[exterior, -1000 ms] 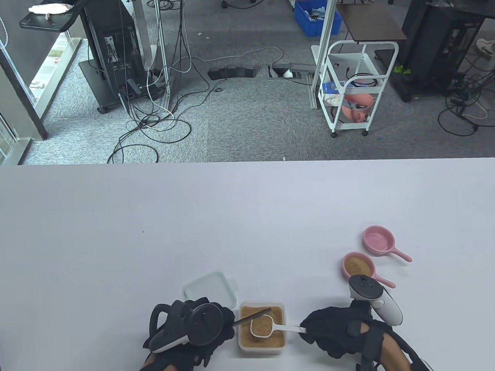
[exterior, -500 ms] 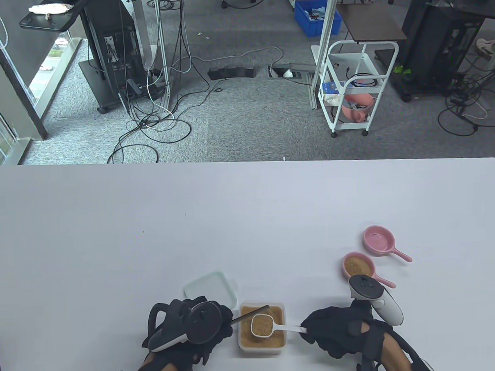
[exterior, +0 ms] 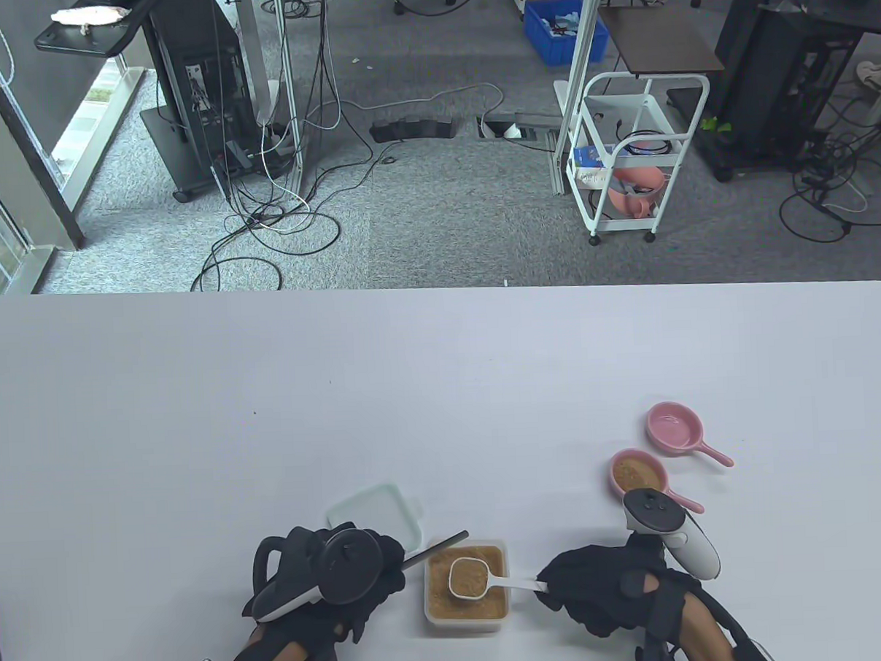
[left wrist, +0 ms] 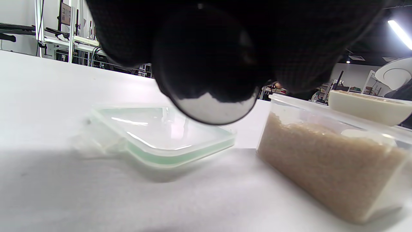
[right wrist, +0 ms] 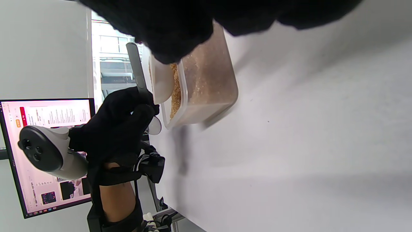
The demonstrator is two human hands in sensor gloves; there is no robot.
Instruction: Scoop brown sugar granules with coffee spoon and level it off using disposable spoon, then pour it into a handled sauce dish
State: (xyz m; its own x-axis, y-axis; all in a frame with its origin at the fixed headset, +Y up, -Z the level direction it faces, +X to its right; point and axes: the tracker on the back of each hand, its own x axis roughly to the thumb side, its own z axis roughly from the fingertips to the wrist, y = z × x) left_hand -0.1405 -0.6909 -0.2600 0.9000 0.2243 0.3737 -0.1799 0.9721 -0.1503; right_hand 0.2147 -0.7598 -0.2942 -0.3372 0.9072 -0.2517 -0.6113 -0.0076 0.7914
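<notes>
Brown sugar granules (exterior: pixel 467 579) fill the coffee spoon (exterior: pixel 469 578), held over the clear sugar tub (exterior: pixel 432 618) near the tabletop's front edge. Judgement: granules are loose and spill easily; the white plastic spoon is light and stiff, best held at the handle end and kept level. Right hand (exterior: pixel 590 587) pinches that handle. Left hand (exterior: pixel 349 579) grips the disposable spoon (exterior: pixel 437 548), whose handle end points over the tub's far left corner.
</notes>
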